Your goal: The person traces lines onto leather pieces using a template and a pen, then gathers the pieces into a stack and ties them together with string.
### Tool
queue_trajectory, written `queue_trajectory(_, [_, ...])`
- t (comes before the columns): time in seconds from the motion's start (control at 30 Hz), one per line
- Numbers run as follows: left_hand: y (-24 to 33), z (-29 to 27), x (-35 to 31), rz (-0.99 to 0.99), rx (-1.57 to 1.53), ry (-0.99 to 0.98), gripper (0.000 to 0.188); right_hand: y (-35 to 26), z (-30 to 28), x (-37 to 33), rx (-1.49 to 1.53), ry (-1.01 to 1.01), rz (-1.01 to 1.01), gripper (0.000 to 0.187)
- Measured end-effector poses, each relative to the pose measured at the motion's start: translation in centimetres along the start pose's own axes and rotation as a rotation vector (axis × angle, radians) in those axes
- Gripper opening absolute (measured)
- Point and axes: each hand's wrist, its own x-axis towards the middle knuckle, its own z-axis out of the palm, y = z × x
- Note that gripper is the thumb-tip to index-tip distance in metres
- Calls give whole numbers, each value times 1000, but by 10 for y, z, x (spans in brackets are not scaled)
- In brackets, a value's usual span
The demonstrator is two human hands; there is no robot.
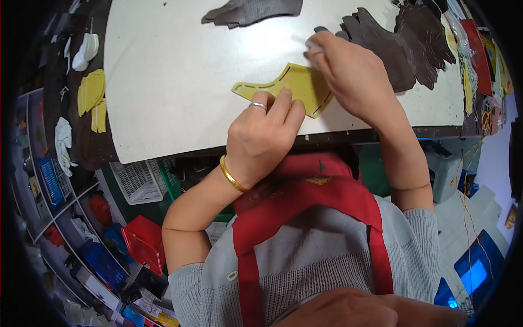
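A flat yellow pattern template (pixel 297 82) with dark slots along its edges lies near the front of the white tabletop. The bent fingers of my left hand (pixel 264 128), which wears a ring and a gold bangle, press on its lower edge. At the template's right side, my right hand (pixel 351 73) is raised with its fingers pinched together. A pale, blurred thing shows at those fingertips, too smeared to name. Whether a dark piece lies under the template, I cannot tell.
Dark brown cut pieces (pixel 376 46) are fanned out in a pile at the right. Another dark stack (pixel 256 12) lies at the far edge. Yellow templates (pixel 91 92) sit left of the white board (pixel 163 98). Below are a white basket (pixel 136 182) and a red bin (pixel 144 242).
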Motion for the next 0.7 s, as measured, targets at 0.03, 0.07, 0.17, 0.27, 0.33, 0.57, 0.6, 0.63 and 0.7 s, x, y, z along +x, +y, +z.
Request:
queue_trajectory(0.03, [-1,-2,1,1,15,5,17,-10,-10,4,-115,-194,41,23])
queue_trajectory(0.07, [-2,-3,2,15,19,-26,18,-11,-11,2,-111,-183,32,23])
queue_trajectory(0.17, [-4,-1,4,60,9,-45,18,0,-10,-12,-66,-128,-80,31])
queue_trajectory(0.27, [-4,-3,13,108,-9,-61,17,0,-7,-20,0,-93,-10,31])
queue_trajectory(0.33, [-3,-4,19,132,-4,-81,17,-4,-10,-16,9,-140,44,31])
queue_trajectory(0.57, [-43,-10,44,154,-198,-25,25,20,-30,-43,-53,111,171,28])
queue_trajectory(0.6, [-52,-4,52,136,-187,56,29,34,-35,-45,-202,134,295,29])
queue_trajectory(0.63, [-61,8,63,79,-128,67,35,44,-41,-47,-236,146,345,30])
queue_trajectory(0.7, [-72,26,74,-91,2,-4,38,51,-50,-42,-297,160,455,31])
